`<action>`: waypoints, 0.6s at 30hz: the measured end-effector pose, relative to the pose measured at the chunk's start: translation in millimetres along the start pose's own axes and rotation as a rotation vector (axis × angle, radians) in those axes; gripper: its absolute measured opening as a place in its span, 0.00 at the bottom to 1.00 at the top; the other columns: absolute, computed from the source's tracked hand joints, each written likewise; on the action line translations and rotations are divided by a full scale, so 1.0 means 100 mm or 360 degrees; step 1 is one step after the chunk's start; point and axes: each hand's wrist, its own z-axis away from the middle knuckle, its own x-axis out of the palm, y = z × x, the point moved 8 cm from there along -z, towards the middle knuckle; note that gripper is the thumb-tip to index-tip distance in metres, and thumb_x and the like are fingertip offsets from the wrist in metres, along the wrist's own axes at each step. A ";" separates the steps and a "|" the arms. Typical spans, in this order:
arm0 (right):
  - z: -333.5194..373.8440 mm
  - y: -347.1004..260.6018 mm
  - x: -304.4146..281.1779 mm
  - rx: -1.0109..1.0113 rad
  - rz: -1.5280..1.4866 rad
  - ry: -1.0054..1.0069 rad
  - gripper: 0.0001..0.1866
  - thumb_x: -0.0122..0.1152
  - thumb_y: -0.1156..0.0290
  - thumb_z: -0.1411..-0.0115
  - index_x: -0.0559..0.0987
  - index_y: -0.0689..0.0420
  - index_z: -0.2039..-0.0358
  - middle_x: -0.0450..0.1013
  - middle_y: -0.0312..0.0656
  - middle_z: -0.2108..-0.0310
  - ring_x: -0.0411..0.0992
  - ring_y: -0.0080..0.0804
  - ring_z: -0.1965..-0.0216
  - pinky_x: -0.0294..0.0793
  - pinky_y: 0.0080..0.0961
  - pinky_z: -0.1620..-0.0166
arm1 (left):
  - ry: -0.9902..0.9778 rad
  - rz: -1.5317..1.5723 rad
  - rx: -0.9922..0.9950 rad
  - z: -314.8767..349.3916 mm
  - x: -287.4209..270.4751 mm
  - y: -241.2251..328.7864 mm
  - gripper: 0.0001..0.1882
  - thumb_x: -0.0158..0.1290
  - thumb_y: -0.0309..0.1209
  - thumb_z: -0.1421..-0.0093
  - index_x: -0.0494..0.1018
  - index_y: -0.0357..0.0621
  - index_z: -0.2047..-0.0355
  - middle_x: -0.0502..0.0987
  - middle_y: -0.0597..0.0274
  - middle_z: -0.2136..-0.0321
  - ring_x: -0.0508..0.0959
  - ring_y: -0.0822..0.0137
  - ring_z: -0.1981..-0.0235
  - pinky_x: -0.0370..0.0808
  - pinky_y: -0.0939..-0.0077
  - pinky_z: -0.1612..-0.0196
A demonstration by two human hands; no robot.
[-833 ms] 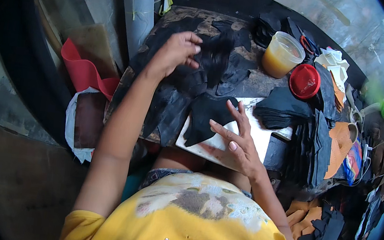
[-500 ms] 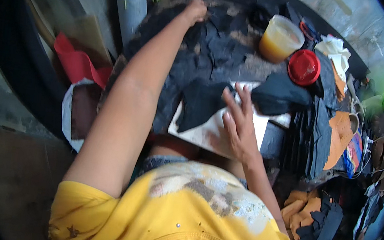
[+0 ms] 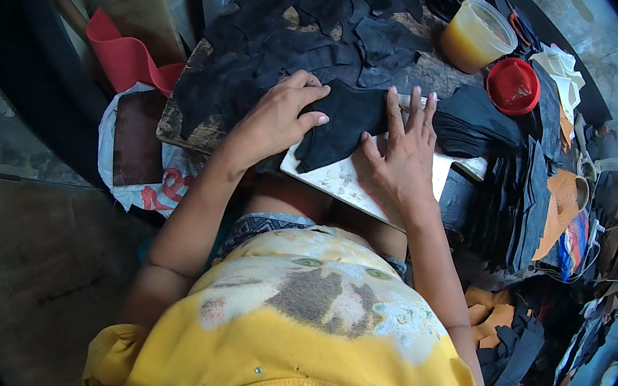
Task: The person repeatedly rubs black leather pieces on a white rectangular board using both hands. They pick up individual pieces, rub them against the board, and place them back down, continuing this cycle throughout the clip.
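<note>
**Desk:** Head view, looking down — how do the hands sit?

**Photographer:** Both forearms reach up from the lower edge. The left hand (image 3: 281,116) lies knuckles up, fingers curled, its fingertips pressing the left edge of a black cut piece (image 3: 344,122). The right hand (image 3: 404,152) lies flat, fingers spread and pointing away from the body, pinning the same piece's right side. Neither grip closes around anything; both simply press down.

**Desk:** And where is the piece?

**Photographer:** Between the two hands, on a pale, scuffed white board (image 3: 341,181) that runs under the right palm and rests on the table (image 3: 179,119).

**Desk:** Anything hard to read?

**Photographer:** The piece's far edge blends into the loose black scraps (image 3: 307,19) beyond the left hand, so its outline is unclear. The right palm hides part of the board. The person's yellow shirt (image 3: 305,347) blocks the near table edge.

**Desk:** Materials?

**Photographer:** The pieces look matte and soft, like thin leather or felt. A folded black stack (image 3: 475,125) sits just right of the right fingers; beyond it are a round red lid (image 3: 513,85) and a translucent tub of amber liquid (image 3: 476,36). A red sheet (image 3: 125,58) curls well to the left.
</note>
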 end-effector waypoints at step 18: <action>-0.04 0.03 0.03 0.0084 0.0021 0.0099 0.42 0.53 0.49 0.43 0.61 0.64 0.35 0.45 0.59 0.30 0.35 0.56 0.27 0.44 0.46 0.31 | 0.0050 0.0193 -0.0207 0.02 0.08 -0.12 0.21 0.58 0.28 0.43 0.74 0.34 0.50 0.75 0.46 0.52 0.74 0.48 0.48 0.70 0.64 0.44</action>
